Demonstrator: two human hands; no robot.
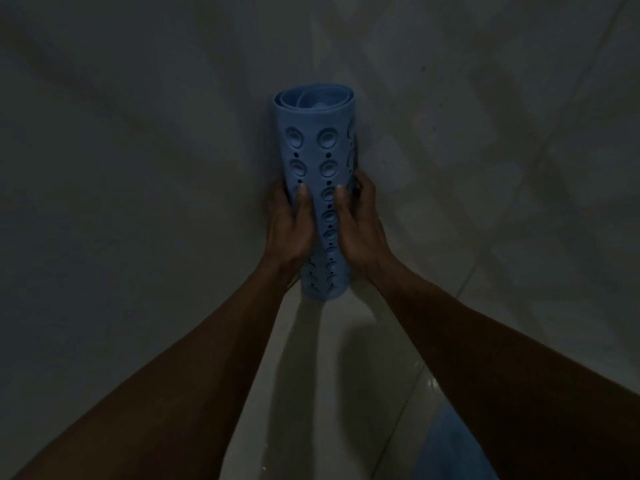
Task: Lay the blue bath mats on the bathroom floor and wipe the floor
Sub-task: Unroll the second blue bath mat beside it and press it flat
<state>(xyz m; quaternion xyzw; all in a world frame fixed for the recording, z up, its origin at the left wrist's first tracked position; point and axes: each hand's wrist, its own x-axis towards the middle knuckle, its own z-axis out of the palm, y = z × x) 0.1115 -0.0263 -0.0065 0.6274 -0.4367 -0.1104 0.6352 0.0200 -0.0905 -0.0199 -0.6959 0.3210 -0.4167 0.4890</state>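
Note:
A blue bath mat (pixel 317 143), rolled into an upright tube with suction cups and small holes facing out, stands in the middle of the dim head view. My left hand (pixel 291 226) grips its left side and my right hand (pixel 356 223) grips its right side, thumbs pressed on the front. The roll's lower end sits at the corner where two walls meet the pale tiled floor (pixel 311 375). Something blue (pixel 450 448), partly hidden under my right forearm, lies on the floor at the bottom right; I cannot tell what it is.
Grey walls close in on the left (pixel 121 168) and the right (pixel 502 150), meeting behind the roll. The glossy floor tiles run toward me between my forearms. The light is very low.

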